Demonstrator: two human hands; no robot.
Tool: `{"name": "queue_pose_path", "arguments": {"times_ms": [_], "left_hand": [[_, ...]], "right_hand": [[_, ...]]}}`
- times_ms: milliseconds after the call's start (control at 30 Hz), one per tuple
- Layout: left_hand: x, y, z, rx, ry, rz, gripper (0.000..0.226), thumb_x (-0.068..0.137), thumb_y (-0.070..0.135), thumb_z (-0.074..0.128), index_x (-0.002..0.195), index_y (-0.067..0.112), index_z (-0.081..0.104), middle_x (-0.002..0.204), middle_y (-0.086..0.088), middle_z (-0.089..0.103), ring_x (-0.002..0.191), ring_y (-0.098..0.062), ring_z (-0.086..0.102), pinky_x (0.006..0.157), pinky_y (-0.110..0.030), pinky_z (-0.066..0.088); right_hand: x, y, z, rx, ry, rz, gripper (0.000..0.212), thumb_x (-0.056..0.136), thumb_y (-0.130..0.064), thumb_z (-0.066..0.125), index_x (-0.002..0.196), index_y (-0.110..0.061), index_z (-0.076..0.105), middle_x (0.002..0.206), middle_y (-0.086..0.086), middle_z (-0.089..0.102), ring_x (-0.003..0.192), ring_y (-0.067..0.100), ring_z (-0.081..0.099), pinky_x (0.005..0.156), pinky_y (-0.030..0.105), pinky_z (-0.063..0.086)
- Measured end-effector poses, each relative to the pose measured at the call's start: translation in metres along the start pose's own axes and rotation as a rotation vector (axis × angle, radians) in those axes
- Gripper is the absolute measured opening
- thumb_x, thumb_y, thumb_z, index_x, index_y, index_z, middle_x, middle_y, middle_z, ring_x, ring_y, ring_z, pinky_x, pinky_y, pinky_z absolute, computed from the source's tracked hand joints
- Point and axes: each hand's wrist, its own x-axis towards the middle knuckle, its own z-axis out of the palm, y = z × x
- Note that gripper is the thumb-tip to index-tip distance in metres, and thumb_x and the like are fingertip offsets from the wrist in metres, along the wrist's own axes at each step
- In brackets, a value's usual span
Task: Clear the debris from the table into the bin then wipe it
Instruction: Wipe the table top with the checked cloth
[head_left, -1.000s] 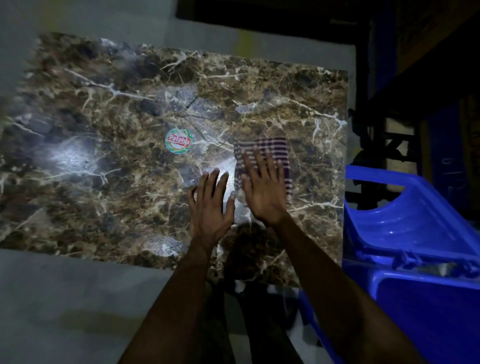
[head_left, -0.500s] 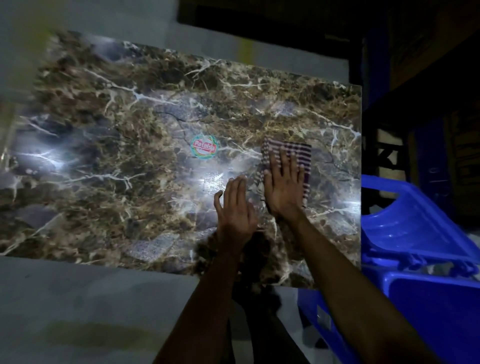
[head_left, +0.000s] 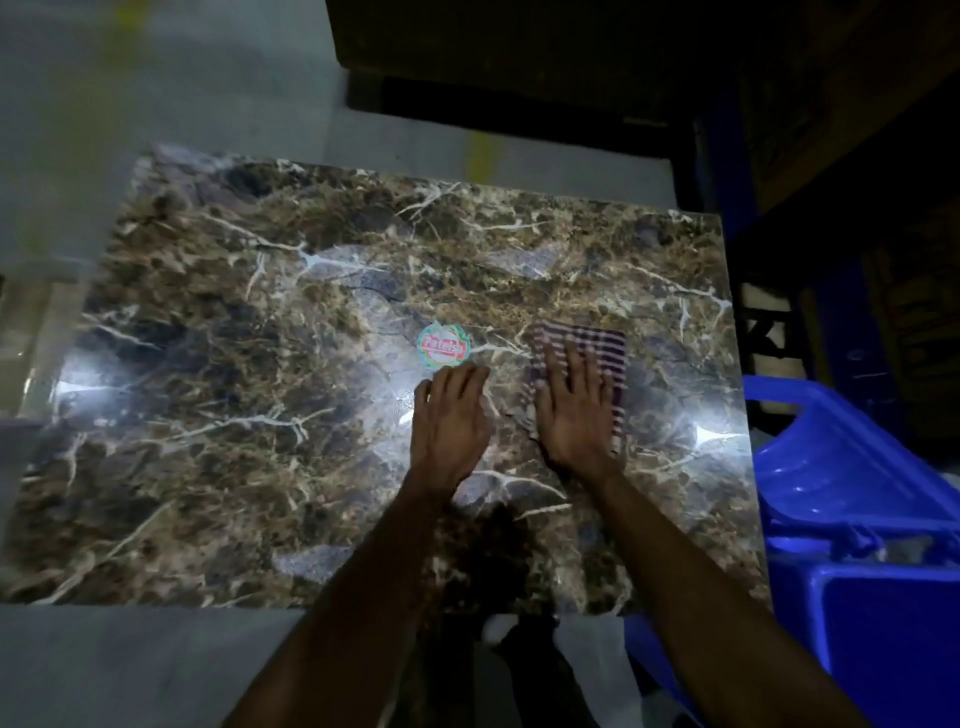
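Right hand (head_left: 574, 415) spread flat, pressing striped cloth (head_left: 597, 345) onto marble table (head_left: 234, 415) to wipe | left hand (head_left: 449, 415) flat, bracing | blue bin (head_left: 857, 519) alongside.

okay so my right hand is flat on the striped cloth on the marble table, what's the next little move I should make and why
Probably slide the right hand, pressed flat on the striped cloth, leftward across the table toward the round sticker. No loose debris shows on the marble, so wiping seems the step at hand, and the wide left part lies beyond the cloth. The left hand rests flat in that path, so lift it first.
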Motion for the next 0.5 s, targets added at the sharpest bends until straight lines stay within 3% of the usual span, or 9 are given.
{"name": "queue_pose_path", "arguments": {"times_ms": [167, 300, 367, 500], "left_hand": [[0.017, -0.016, 0.002, -0.042, 0.054, 0.056, 0.045, 0.091, 0.019, 0.049, 0.135, 0.016, 0.057, 0.139, -0.002, 0.057, 0.126, -0.026, 0.052, 0.102, -0.042, 0.042], [0.013, -0.02, 0.007, -0.044, 0.075, -0.014, 0.037, 0.098, 0.018, 0.043, 0.131, 0.015, 0.058, 0.138, -0.002, 0.057, 0.127, -0.026, 0.053, 0.104, -0.042, 0.04], [0.016, -0.018, 0.008, -0.017, 0.097, -0.063, 0.039, 0.097, 0.019, 0.044, 0.133, 0.015, 0.058, 0.141, -0.002, 0.056, 0.13, -0.026, 0.051, 0.104, -0.044, 0.039], [0.017, -0.015, 0.008, -0.012, 0.139, -0.117, 0.042, 0.097, 0.019, 0.049, 0.137, 0.012, 0.057, 0.146, -0.004, 0.054, 0.139, -0.025, 0.047, 0.107, -0.046, 0.038]], "right_hand": [[-0.006, -0.052, 0.015, -0.019, -0.006, -0.192, 0.058, 0.111, -0.043, 0.021, 0.166, -0.03, 0.009, 0.174, 0.001, 0.002, 0.161, 0.025, -0.003, 0.129, 0.051, 0.005], [-0.028, -0.012, 0.006, -0.09, -0.061, -0.38, 0.059, 0.111, -0.043, 0.027, 0.166, -0.033, 0.006, 0.174, -0.005, -0.003, 0.161, 0.021, -0.006, 0.128, 0.051, 0.008], [-0.023, 0.003, -0.001, -0.09, -0.068, -0.364, 0.059, 0.111, -0.044, 0.026, 0.165, -0.036, 0.005, 0.174, -0.008, -0.002, 0.161, 0.019, -0.005, 0.128, 0.05, 0.009], [0.011, -0.025, 0.003, -0.005, -0.003, -0.119, 0.058, 0.111, -0.045, 0.022, 0.165, -0.036, 0.002, 0.174, -0.004, 0.0, 0.161, 0.022, -0.004, 0.128, 0.053, 0.007]]}}
